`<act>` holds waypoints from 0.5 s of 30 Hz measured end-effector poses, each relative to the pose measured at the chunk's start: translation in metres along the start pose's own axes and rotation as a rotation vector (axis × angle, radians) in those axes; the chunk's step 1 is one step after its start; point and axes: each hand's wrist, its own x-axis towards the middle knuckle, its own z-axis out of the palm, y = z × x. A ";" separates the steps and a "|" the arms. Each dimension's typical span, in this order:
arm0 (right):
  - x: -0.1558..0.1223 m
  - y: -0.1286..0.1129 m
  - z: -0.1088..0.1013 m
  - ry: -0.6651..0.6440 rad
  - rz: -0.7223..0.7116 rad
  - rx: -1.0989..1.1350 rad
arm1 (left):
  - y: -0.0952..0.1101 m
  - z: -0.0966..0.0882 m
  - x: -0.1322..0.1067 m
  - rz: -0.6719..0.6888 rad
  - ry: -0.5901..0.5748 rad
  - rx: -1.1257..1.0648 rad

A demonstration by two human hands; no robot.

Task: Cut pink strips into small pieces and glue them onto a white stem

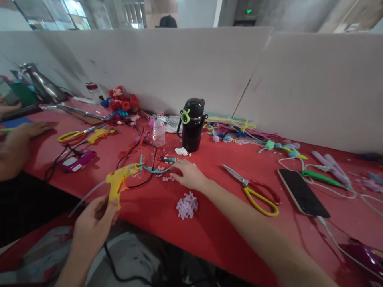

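- The left hand has its fingers wrapped around the grip of a yellow glue gun; whether the trigger is squeezed, I cannot tell.
- The right hand appears to pinch one end of a thin green stem between its fingertips. The stem runs from there toward the left, its far end bent up at the gun's nozzle, beyond the left fingers; touching or just beside it, I cannot tell.
- If the nozzle is hot, a slip of either hand could bring it against the right fingers, since the short stem alone separates them.
- The stem looks bendy and is gripped at one end only, so its free tip could swing and take glue in the wrong spot.
- A black cable loops between the two hands, below the stem; a snag on it could jerk the gun or stem.
- The pile of lilac pieces lies loose on the surface, nearer the wearer than the right fingers; a dropping forearm could scatter it.
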 end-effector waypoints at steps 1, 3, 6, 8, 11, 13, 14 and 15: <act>0.006 -0.001 0.005 -0.030 0.021 -0.058 | 0.000 -0.002 -0.004 -0.023 -0.015 -0.064; 0.018 -0.004 0.010 -0.072 0.047 -0.133 | 0.001 -0.005 -0.008 -0.067 -0.058 -0.151; 0.033 -0.006 0.015 -0.087 0.059 -0.148 | 0.003 -0.006 -0.008 -0.063 -0.082 -0.126; 0.039 -0.006 0.019 -0.088 0.067 -0.140 | 0.004 -0.005 -0.007 -0.006 -0.050 -0.074; 0.041 -0.005 0.025 -0.063 0.070 -0.088 | 0.003 -0.001 -0.007 0.108 -0.008 -0.010; 0.039 -0.006 0.027 -0.021 0.071 -0.024 | 0.001 0.002 -0.010 0.181 0.015 0.036; 0.039 -0.007 0.027 0.011 0.077 0.015 | 0.000 0.003 -0.011 0.208 0.030 0.055; 0.038 -0.009 0.025 0.050 0.088 0.059 | -0.002 0.005 -0.013 0.225 0.038 0.072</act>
